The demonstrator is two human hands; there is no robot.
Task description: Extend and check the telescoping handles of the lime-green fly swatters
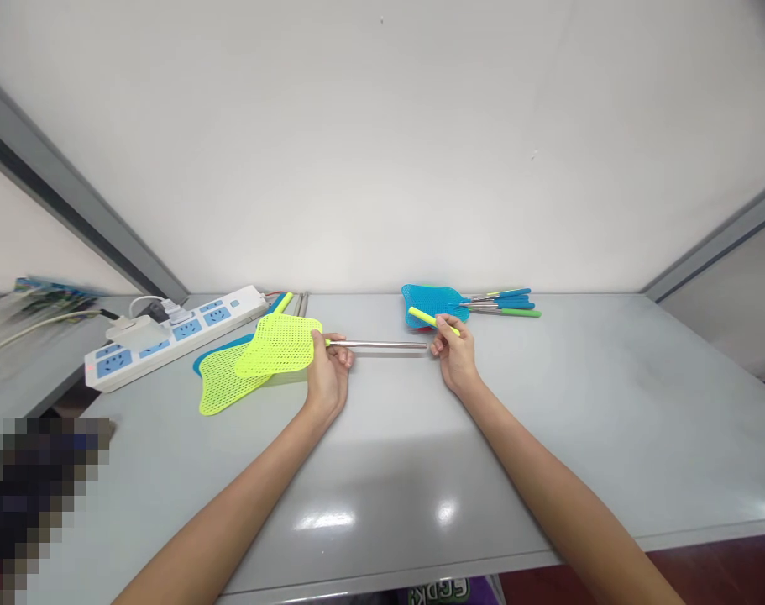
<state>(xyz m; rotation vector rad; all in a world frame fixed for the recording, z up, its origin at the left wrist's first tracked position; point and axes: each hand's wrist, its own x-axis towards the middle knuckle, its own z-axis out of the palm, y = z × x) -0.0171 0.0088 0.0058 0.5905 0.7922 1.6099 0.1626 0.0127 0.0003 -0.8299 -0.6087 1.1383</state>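
Observation:
My left hand (328,374) is closed around the neck of a yellow fly swatter (281,344), where the mesh head meets a bare metal rod (382,344). The rod points right, its free end close to my right hand (454,353). Between the fingers of that hand is a separate yellow handle grip (425,318), apart from the rod and slanting up to the left. Beneath the held swatter head lie another yellow swatter head (222,382) and part of a blue one (201,360).
A pile of fly swatters (432,301), blue on top, lies by the back wall with handles pointing right. At left, a white power strip (177,336) with plugs and cables stretches along the grey table (382,470). Plastic-wrapped items and a pixelated area are at far left.

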